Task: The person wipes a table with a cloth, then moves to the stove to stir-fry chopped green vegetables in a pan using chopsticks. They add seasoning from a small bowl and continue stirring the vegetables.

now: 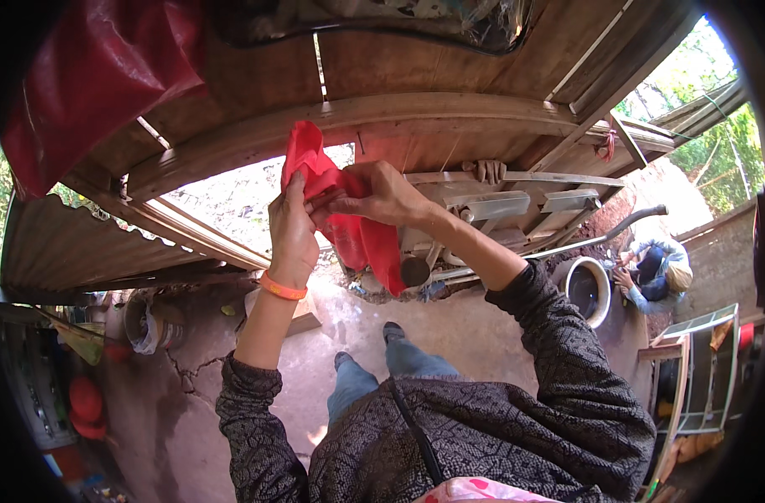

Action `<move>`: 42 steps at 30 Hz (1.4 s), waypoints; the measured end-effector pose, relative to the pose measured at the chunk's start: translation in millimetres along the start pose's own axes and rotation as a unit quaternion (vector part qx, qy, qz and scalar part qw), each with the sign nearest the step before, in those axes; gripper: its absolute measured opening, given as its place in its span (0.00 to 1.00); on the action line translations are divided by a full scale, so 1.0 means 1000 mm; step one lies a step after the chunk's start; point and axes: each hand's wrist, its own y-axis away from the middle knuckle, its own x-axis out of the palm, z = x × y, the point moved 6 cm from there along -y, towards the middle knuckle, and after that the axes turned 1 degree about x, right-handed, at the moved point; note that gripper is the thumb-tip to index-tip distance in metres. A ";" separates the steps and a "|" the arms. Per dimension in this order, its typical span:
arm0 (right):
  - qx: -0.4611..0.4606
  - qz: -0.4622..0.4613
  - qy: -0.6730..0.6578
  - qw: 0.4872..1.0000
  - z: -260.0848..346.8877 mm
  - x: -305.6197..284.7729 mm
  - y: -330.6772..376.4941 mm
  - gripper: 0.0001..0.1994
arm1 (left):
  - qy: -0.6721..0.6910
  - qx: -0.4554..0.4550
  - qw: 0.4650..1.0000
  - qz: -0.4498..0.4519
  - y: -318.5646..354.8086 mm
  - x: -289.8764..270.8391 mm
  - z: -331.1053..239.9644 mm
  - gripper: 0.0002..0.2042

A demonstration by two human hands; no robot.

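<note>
A limp, bright red piece of thin material, cloth or plastic, hangs from my two hands in front of my chest. My left hand grips its left side with the thumb upright; an orange band circles that wrist. Reaching in from the right, my right hand pinches the red piece close to the left fingers. One end sticks up above the hands, and a longer part drapes down below the right hand. What lies between the fingertips is partly hidden.
A wooden beam crosses ahead, below a plank surface. A dark red sheet hangs at upper left. At right, a person crouches by a round basin. Near them runs a metal pipe. A corrugated panel stands left.
</note>
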 end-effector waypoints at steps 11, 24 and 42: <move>-0.009 -0.169 0.031 0.985 -0.063 -0.068 -0.029 0.14 | -0.021 -0.041 0.999 -0.027 -0.070 0.011 0.037 0.25; -0.044 -0.253 0.066 0.964 -0.103 -0.040 -0.053 0.09 | -0.071 -0.095 0.993 0.025 -0.083 -0.028 0.074 0.29; -0.014 -0.241 0.006 0.970 -0.178 0.001 -0.096 0.09 | 0.232 -0.146 0.944 -0.182 -0.193 -0.301 0.423 0.40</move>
